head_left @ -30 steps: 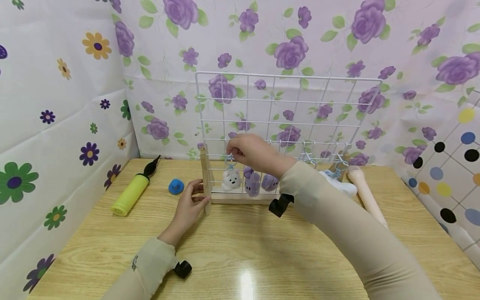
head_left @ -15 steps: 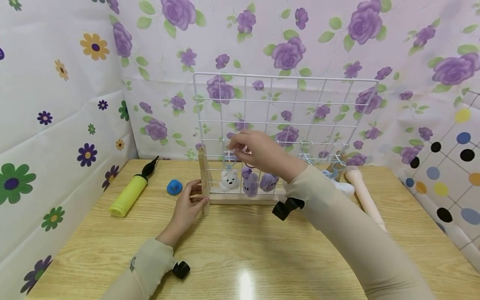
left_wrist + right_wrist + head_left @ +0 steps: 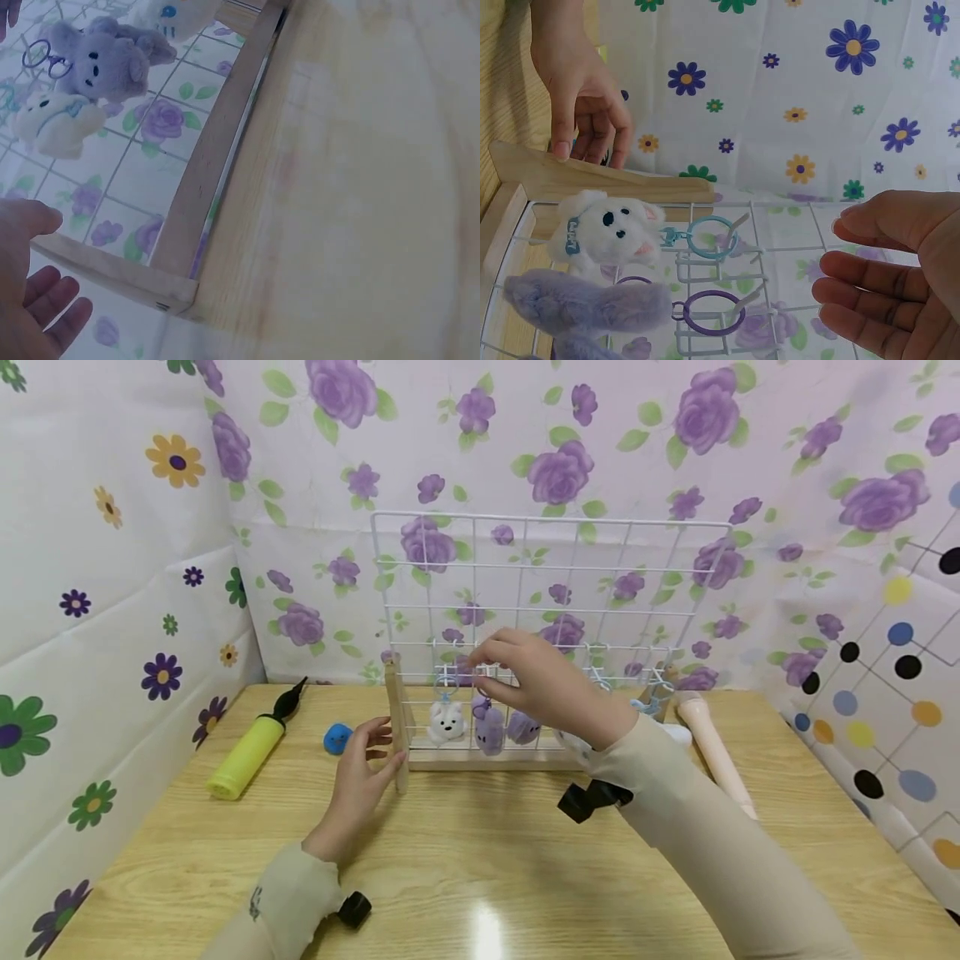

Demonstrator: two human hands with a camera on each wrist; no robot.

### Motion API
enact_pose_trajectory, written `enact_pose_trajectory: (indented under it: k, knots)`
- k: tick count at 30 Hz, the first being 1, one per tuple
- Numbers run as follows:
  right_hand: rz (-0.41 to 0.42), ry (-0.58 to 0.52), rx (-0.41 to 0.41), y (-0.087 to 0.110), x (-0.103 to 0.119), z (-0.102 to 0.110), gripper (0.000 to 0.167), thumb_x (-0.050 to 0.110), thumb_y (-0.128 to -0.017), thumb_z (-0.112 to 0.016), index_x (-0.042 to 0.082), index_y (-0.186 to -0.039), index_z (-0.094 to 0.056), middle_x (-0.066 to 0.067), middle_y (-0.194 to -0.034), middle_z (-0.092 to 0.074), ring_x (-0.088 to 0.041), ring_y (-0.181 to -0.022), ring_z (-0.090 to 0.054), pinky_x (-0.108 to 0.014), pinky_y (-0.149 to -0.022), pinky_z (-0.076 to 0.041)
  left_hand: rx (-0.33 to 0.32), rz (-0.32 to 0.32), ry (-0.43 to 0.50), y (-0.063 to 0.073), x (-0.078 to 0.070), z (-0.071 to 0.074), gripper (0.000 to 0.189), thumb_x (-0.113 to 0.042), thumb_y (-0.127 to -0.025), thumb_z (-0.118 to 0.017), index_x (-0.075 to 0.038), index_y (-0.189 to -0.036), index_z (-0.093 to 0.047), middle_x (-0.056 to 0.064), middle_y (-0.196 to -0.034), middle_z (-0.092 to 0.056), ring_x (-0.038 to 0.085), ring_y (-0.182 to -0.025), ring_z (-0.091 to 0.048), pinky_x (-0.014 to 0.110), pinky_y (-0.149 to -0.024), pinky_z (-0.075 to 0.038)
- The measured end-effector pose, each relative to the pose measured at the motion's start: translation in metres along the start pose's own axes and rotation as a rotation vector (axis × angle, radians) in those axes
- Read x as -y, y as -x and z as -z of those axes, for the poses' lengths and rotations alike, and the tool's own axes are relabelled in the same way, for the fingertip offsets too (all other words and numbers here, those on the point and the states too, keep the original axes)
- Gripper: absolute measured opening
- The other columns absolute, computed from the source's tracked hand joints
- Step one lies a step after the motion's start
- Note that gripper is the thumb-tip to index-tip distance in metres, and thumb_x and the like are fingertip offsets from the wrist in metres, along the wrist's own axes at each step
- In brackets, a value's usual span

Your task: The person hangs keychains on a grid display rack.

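Observation:
A white wire grid rack [image 3: 522, 608] with a wooden base stands on the table. My left hand [image 3: 363, 777] holds its left wooden end piece [image 3: 397, 727], thumb on one side and fingers on the other. My right hand [image 3: 551, 685] is in front of the grid with thumb and fingers apart, holding nothing. A white plush dog keychain [image 3: 607, 229] hangs by its light blue ring [image 3: 712, 237] from a hook. Beside it hangs a purple plush keychain [image 3: 589, 304] on a purple ring [image 3: 714, 313]. Another purple plush [image 3: 523, 727] is to its right.
A yellow hand pump [image 3: 247, 756] and a small blue toy [image 3: 337, 738] lie left of the rack. To the right lies a pale pink rod-shaped object [image 3: 716, 752]. More light blue rings [image 3: 660, 689] hang on the right hooks, partly behind my right arm.
My right hand has come away from the white dog's ring, moved right and spread its fingers. The head view has shifted slightly. My left hand stays at the end piece.

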State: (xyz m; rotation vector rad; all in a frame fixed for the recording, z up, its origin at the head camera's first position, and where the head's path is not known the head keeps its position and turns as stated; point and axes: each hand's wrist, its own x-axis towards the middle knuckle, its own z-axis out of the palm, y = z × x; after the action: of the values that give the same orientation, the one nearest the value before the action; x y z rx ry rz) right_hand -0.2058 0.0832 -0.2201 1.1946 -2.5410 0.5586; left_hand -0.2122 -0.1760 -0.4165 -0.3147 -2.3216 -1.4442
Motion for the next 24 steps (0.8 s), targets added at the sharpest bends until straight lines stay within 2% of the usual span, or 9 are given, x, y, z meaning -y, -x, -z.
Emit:
enact_pose_trajectory:
  k: [4, 8, 11, 14, 17, 20, 24]
  knots:
    - [0.007, -0.009, -0.018, 0.014, -0.002, 0.0, 0.02, 0.018, -0.095, -0.061, 0.009, -0.112, -0.067, -0.004, -0.112, -0.065, -0.02, -0.101, -0.063, -0.035, -0.083, -0.054, -0.064, -0.115, -0.114, 0.003, -0.006, -0.001, 0.052, -0.002, -0.086, -0.07, 0.002, -0.132, -0.046, 0.021, -0.119, -0.054, 0.031, -0.108, -0.054, 0.046, -0.086, -0.052]
    - [0.021, -0.002, -0.033, 0.029, -0.005, -0.001, 0.021, 0.019, -0.095, -0.062, 0.01, -0.113, -0.066, -0.005, -0.112, -0.065, -0.021, -0.101, -0.062, -0.035, -0.081, -0.054, -0.139, -0.284, -0.25, 0.006, -0.013, -0.002, 0.053, 0.0, -0.081, -0.074, 0.005, -0.128, -0.049, 0.022, -0.115, -0.054, 0.031, -0.104, -0.054, 0.044, -0.081, -0.053]
    - [0.04, 0.014, -0.046, 0.041, -0.006, -0.003, 0.023, 0.017, -0.093, -0.064, 0.01, -0.115, -0.066, -0.005, -0.113, -0.065, -0.021, -0.101, -0.062, -0.035, -0.08, -0.054, -0.159, -0.412, -0.331, 0.008, -0.02, -0.003, 0.054, 0.002, -0.077, -0.077, 0.004, -0.125, -0.051, 0.022, -0.115, -0.055, 0.033, -0.104, -0.054, 0.044, -0.079, -0.053]
    - [0.07, 0.018, -0.067, 0.053, -0.007, -0.006, 0.025, 0.016, -0.091, -0.067, 0.011, -0.116, -0.066, -0.005, -0.112, -0.065, -0.02, -0.098, -0.063, -0.035, -0.078, -0.054, -0.139, -0.512, -0.408, 0.011, -0.026, -0.005, 0.057, -0.001, -0.074, -0.08, 0.002, -0.123, -0.052, 0.022, -0.115, -0.055, 0.034, -0.105, -0.055, 0.045, -0.083, -0.054]
    - [0.092, 0.01, -0.074, 0.064, -0.008, -0.01, 0.027, 0.016, -0.09, -0.068, 0.01, -0.117, -0.065, -0.004, -0.113, -0.065, -0.02, -0.103, -0.062, -0.036, -0.085, -0.054, -0.092, -0.575, -0.489, 0.016, -0.031, -0.006, 0.062, -0.007, -0.072, -0.084, -0.001, -0.125, -0.052, 0.022, -0.117, -0.055, 0.036, -0.107, -0.056, 0.047, -0.087, -0.053]
    - [0.096, 0.0, -0.068, 0.075, -0.01, -0.016, 0.03, 0.016, -0.09, -0.068, 0.01, -0.119, -0.065, -0.003, -0.116, -0.064, -0.019, -0.109, -0.06, -0.037, -0.089, -0.053, -0.028, -0.603, -0.54, 0.02, -0.037, -0.006, 0.069, -0.013, -0.07, -0.086, -0.005, -0.129, -0.052, 0.021, -0.121, -0.054, 0.036, -0.108, -0.056, 0.049, -0.088, -0.052]
    - [0.053, -0.008, -0.047, 0.089, -0.012, -0.023, 0.034, 0.018, -0.091, -0.067, 0.013, -0.123, -0.062, -0.002, -0.122, -0.062, -0.018, -0.112, -0.059, -0.035, -0.087, -0.054, 0.059, -0.608, -0.577, 0.025, -0.045, -0.006, 0.071, -0.024, -0.073, -0.085, -0.01, -0.133, -0.05, 0.021, -0.127, -0.052, 0.035, -0.109, -0.056, 0.051, -0.089, -0.051]
